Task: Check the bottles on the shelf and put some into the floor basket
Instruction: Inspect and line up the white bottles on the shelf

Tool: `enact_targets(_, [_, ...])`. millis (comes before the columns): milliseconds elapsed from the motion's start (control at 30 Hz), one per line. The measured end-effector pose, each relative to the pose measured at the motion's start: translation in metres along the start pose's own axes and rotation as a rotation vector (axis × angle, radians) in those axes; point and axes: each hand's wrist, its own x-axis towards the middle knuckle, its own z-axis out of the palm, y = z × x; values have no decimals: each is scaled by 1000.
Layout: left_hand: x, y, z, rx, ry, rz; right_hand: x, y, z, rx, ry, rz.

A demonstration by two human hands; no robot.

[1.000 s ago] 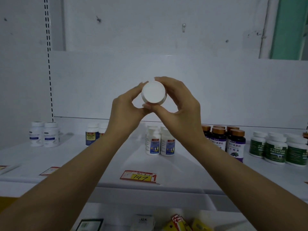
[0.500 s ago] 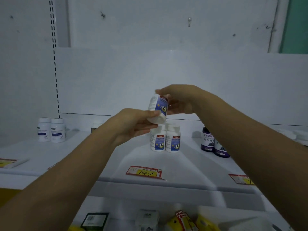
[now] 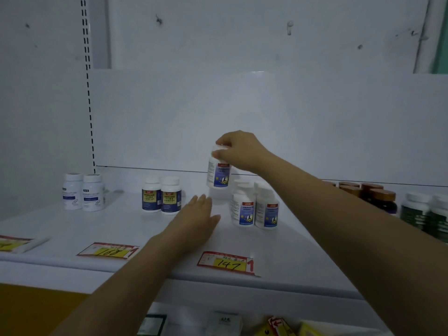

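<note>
A white shop shelf [image 3: 72, 229] spans the scene, carrying bottles in small groups before a plain white back panel [image 3: 242, 117]. A person's right hand [image 3: 238, 150] reaches in from the right and grasps the white cap of a blue-labelled bottle [image 3: 218, 175], holding it upright just behind and to the left of a pair of matching bottles [image 3: 254, 210]; whether its base touches the shelf cannot be told. The left hand [image 3: 196, 219] lies released, palm down and fingers straight, low over the shelf in front of that bottle. To the left stand two dark-labelled bottles [image 3: 161, 197] and, further off, two white bottles [image 3: 83, 192]; at far right are brown-capped bottles [image 3: 378, 197] and green-labelled bottles [image 3: 421, 212]. Price tags reading 168 [image 3: 109, 251] and 147 [image 3: 226, 263] lie along the shelf's front edge.
</note>
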Motion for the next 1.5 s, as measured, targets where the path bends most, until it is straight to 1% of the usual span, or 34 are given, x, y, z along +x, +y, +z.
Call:
enact_targets(67, [4,-3,7,102,-82,25,6,7,16,-93,-22,5])
enact_targets(133, [7,-7,11,136,-136,18,9,15,32,-155,-42,15])
enact_targets(267, [13,-17,16,130,-160,-26,12,30,57,-223,-76,50])
enact_targets(433, [15,-19,19,129,-179,-43,17,40,70,-433,-158,64])
enact_targets(600, [15,-19,19,135,-207,-59,20,40,65,-497,-199,65])
enact_targets(667, [15,-19,19,131,-213,-61,22,40,59,-485,-218,69])
enact_targets(767, [14,-19,18,132,-224,-62,30,45,45,-450,-223,135])
enact_targets(833, [13,-18,18,131,-232,-64,34,50,39,-476,-290,186])
enact_targets(933, [14,-18,18,129,-232,-65,34,57,39,-492,-368,206])
enact_targets(1033, [13,-18,17,128,-237,-65,34,59,41,-446,-342,199])
enact_targets(1100, [14,-18,17,130,-239,-60,35,56,38,-431,-295,187])
enact_targets(1267, [11,-17,16,96,-207,-72,35,44,21,-431,-92,107])
enact_targets(1400, [3,-10,10,-87,-88,-144,23,22,-14,-287,35,11])
enact_targets(1500, [-8,-2,-3,-301,63,-98,8,7,-36,-61,31,-3])
